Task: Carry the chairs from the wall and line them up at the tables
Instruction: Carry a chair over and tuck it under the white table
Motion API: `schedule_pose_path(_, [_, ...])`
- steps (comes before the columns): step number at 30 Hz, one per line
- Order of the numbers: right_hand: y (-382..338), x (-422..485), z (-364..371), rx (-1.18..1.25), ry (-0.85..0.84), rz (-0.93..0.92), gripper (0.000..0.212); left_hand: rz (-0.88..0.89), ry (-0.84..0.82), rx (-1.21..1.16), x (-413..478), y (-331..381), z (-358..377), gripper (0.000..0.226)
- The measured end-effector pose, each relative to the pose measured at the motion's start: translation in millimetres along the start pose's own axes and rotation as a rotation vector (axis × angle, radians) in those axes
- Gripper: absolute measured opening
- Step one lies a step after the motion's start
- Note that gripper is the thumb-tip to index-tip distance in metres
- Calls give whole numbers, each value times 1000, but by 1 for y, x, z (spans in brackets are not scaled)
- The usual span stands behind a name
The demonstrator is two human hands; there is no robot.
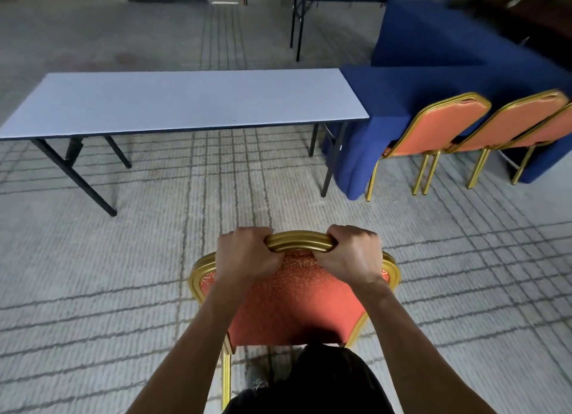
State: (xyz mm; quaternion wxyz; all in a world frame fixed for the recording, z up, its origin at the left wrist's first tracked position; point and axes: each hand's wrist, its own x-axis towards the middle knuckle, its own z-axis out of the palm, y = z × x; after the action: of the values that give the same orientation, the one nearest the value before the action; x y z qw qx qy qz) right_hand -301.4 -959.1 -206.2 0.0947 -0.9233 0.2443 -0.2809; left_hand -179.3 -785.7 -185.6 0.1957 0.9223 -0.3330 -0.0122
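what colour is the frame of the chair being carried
Gold, around orange-red patterned padding; the head view shows the chair, left hand and right hand on its top rail.

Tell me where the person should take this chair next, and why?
Probably a step forward, toward the right end of the grey table. Both the left hand and right hand grip the held chair by its gold top rail, the grey table's near side has no chair, and the placed chairs already line the blue-covered table beside it.
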Motion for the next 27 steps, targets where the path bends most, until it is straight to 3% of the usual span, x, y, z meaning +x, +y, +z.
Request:
schedule_pose_path(13, [90,200,109,13,-91,18,32,-17,13,41,234,11,53,30])
schedule_pose_path(17, [114,255,132,41,-108,-22,40,-44,36,36,288,18,63,33])
schedule_pose_path(27, [159,367,184,82,-172,-43,38,-19,62,16,409,23,83,33])
